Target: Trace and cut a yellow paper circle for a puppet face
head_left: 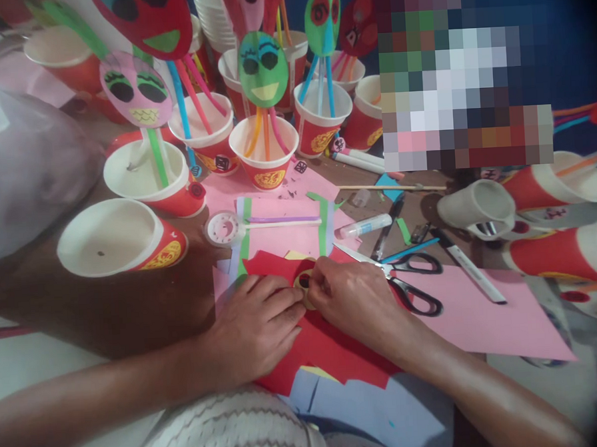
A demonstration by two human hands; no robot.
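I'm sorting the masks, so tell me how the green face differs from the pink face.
The green face is green with a plain yellow mouth; the pink face is pale pink with a yellow mouth marked with zigzag lines. The green face stands on orange and pink straws in a cup; the pink face rests on a green and a white straw in another cup. Both are ovals with dark eyes under green lids.

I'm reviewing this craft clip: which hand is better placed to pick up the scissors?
Probably the right hand: the scissors lie just beside it, while the left hand rests on the red paper, farther away.
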